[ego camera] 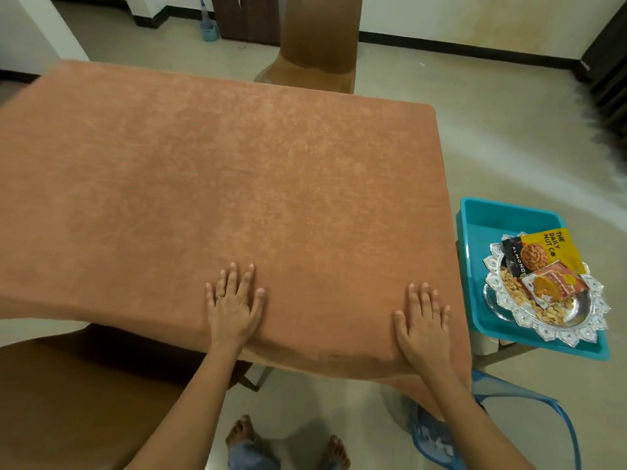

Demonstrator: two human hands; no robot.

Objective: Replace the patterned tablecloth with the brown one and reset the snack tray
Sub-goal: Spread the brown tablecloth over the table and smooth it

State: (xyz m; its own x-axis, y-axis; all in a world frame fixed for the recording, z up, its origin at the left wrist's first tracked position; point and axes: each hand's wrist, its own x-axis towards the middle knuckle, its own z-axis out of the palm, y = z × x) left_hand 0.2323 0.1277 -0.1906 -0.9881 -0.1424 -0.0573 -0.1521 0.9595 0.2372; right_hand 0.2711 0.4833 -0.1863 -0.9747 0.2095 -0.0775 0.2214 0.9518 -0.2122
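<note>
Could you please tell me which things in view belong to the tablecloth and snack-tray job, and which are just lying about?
Job in hand:
brown tablecloth, with left hand and right hand flat on it
silver snack tray with almond packet, in the teal tub

Lying about:
far brown chair
blue bottle
blue bag, contents unclear

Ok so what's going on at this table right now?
A person lays both hands flat on the brown tablecloth near its close edge, left hand and right hand apart, seemingly smoothing it. The cloth already covers the whole top. The silver snack tray, with loose nuts and two packets, sits in a teal tub to the right, not yet on the cloth.
</note>
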